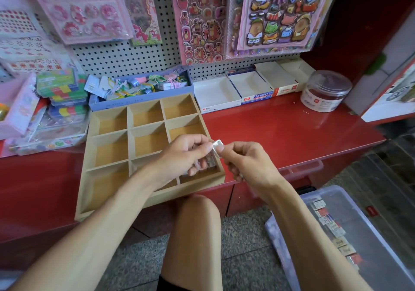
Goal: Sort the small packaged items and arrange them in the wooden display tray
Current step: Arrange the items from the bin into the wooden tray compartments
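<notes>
My right hand (243,160) pinches a small clear-wrapped packet (217,147); my left hand's (188,153) grip clutches several more. Light, slick film: hold edges, judging by shine.

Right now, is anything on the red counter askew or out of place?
Yes: the wooden tray lies turned at an angle to the counter's edge, and its near corner juts out past the red counter. Both hands, left and right, hold a small clear packet above it. Nothing looks spilled or broken.
</notes>
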